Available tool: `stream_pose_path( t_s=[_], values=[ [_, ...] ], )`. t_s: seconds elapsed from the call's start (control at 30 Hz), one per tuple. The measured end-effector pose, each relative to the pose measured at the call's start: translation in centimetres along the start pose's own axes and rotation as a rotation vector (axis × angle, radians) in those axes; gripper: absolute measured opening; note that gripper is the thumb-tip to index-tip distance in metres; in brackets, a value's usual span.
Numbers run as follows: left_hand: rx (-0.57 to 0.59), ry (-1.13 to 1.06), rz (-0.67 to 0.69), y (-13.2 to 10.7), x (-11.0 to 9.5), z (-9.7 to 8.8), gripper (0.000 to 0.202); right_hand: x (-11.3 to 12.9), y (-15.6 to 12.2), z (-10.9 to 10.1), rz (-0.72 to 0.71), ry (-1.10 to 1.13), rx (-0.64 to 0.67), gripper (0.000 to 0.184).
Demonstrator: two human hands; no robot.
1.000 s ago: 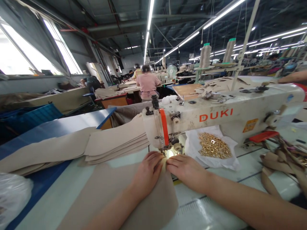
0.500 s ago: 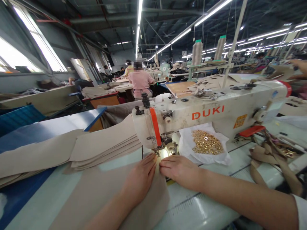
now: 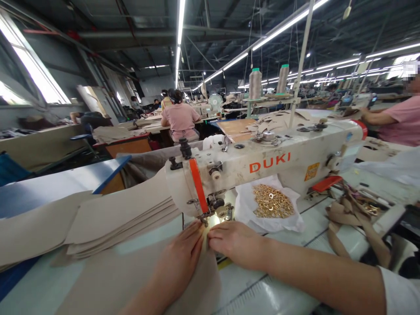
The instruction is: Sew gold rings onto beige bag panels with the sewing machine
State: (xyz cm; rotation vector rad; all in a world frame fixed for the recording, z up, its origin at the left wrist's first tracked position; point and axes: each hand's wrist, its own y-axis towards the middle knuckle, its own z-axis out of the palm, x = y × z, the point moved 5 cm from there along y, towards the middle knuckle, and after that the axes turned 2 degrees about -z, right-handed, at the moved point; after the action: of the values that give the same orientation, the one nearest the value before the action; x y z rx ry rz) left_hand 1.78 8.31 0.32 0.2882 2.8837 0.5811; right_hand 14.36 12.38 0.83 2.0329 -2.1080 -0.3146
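Note:
A large beige fabric panel [image 3: 108, 271] lies on the sewing machine bed, its edge under the needle area. My left hand [image 3: 180, 256] rests flat on the panel, fingers stretched toward the presser foot [image 3: 205, 220]. On the other side of the edge, my right hand [image 3: 234, 239] has its fingers bent and closed at the fabric just before the foot; the fingertips are partly hidden. Above both hands stands the white sewing machine [image 3: 236, 162] with a red stripe, its small lamp lighting the spot between them.
Beige panels [image 3: 121, 214] lie stacked left of the machine. Behind the needle, gold metal rings [image 3: 272, 201] sit on white cloth [image 3: 244, 214]. Brown straps [image 3: 348, 214] lie at right. Thread cones [image 3: 255, 85] stand behind. People in pink sit ahead [image 3: 180, 116] and at right [image 3: 400, 118].
The camera view has turned slightly right, so everything appears shifted left and the person at right shows more. Both hands keep nearly the same place by the presser foot.

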Motion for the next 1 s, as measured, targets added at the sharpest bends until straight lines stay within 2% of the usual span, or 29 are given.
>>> stream_pose_path(
  t_s=[0.37,0.73,0.83,1.0],
  values=[
    [0.007,0.018,0.027,0.0,-0.1,0.0,0.034,0.0,0.1,0.0,-0.001,-0.012,0.005,0.01],
    [0.008,-0.019,-0.041,0.4,-0.1,0.0,0.034,-0.3,0.1,0.2,0.015,0.01,0.009,0.009],
    [0.003,-0.045,-0.051,-1.0,-0.4,-0.7,0.033,0.5,0.2,0.4,-0.028,-0.001,0.007,0.009],
    [0.022,0.007,-0.074,-4.9,-1.5,-2.0,0.036,3.2,0.2,1.1,-0.171,0.014,-0.027,0.01]
  ],
)
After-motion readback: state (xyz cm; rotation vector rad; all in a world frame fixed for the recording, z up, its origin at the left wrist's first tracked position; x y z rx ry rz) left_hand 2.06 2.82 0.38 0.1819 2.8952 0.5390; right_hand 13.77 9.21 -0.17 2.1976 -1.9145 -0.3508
